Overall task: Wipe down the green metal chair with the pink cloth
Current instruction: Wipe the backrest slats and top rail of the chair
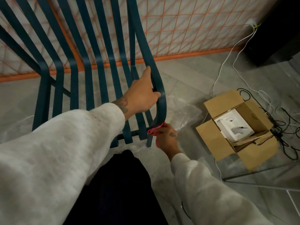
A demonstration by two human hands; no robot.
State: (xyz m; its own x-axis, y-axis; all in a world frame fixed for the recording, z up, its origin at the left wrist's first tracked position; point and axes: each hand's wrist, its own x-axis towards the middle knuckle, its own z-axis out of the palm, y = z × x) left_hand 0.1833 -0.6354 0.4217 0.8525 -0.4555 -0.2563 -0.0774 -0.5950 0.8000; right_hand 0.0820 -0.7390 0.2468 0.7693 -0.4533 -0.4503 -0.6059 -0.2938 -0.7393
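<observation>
- The chair (162,104) runs off the top and left of the view, so there is no telling its full shape from here.
- The left arm covers part of the slats, and the feet are hard to pick out low down.
- Most of the cloth (152,131) is buried in the right hand (167,138); only a pink bunch and a strip under the wrist show.
- Whatever is in the box (209,130) is white, but too dim to name.
- The chair is a dark blue-green with a matte finish. Its long flat slats run side by side and bend down together, and a thicker rail curves down the right edge.
- It stands on the grey floor (186,75) in front of an orange mesh panel (186,26), with the open box well off to its right.
- The left hand (142,95) grasps that right rail, thumb on the outer face, forefinger lying up along it and the other fingers tucked behind.
- The right hand clutches the cloth and presses it against the rail's lower end, just below the left hand.
- Clear plastic (183,109) lies crumpled beside the chair, and cables (279,125) tangle past the box.
</observation>
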